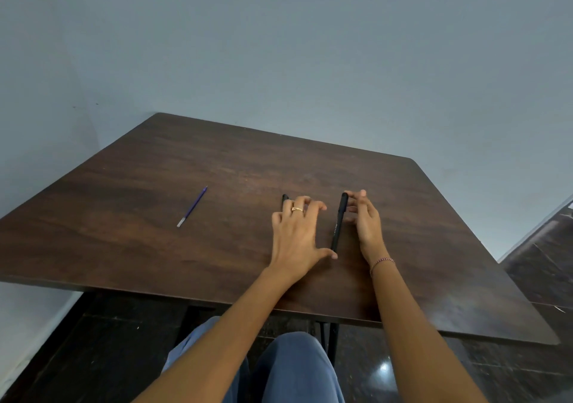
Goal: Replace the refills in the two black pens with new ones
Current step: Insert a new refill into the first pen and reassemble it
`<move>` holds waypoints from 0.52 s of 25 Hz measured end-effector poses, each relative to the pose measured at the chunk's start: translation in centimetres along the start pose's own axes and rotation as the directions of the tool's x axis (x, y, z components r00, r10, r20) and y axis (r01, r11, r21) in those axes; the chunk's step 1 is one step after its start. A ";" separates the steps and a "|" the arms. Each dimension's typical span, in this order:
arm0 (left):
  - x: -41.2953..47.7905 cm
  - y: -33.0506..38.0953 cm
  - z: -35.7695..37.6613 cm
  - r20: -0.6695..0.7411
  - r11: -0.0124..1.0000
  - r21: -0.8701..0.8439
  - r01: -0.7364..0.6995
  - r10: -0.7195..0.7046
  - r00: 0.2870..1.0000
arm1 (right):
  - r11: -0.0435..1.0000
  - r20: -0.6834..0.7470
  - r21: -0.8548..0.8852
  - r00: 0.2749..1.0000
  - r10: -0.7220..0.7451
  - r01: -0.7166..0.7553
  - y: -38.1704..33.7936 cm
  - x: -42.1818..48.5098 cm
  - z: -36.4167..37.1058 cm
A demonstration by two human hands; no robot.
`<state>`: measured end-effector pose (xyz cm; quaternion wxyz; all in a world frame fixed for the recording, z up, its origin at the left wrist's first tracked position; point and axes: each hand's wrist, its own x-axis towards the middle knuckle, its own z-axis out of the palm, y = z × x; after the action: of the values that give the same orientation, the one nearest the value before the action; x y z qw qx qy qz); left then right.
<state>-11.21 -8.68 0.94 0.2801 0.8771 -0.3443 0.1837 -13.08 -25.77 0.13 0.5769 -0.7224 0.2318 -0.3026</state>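
Head view was pointed down at a brown table (pixel 139 247) set against a grey-blue wall (pixel 279 46). Two black pens were laid on the table, a bit to the right of the middle.

The left black pen (pixel 284 198) was mostly hidden under the left hand (pixel 297 235), and only its far tip could be seen past the fingers. The left hand was held palm down, with its fingers spread wide and bent a little. The thumb was stretched out to the side, and its tip was placed right by the near end of the right black pen (pixel 338 222). It could not be told if the left black pen was touched by the fingers. A gold ring (pixel 297 209) was worn on one finger.

The right black pen was laid flat between the two hands, pointing away from the person. The right hand (pixel 367 226) was held just beside it, with the fingers loosely bent. The fingertips were placed at the far end of this pen, but no firm hold could be made out. A thin bracelet (pixel 382 261) was worn on the right wrist.

A purple refill (pixel 192 206) was laid alone on the table, well apart to the left. Blue trousers (pixel 294 368) were seen below the near table edge.
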 end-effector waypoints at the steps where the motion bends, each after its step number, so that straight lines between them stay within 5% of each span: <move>1: 0.0 0.7 0.6 0.017 1.000 0.012 0.019 -0.019 1.000 | 0.999 -0.025 -0.039 1.000 0.003 -0.004 0.4 0.3 -1.0; 13: 1.8 4.4 4.8 0.202 0.990 0.070 0.121 -0.133 0.970 | 0.879 -0.026 -0.473 0.998 0.053 -0.059 1.7 2.7 -2.1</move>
<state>-12.49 -15.21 -0.20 0.2290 0.9193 -0.3091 0.0829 -12.66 -29.45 -0.75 0.3900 -0.8325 0.3232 -0.2244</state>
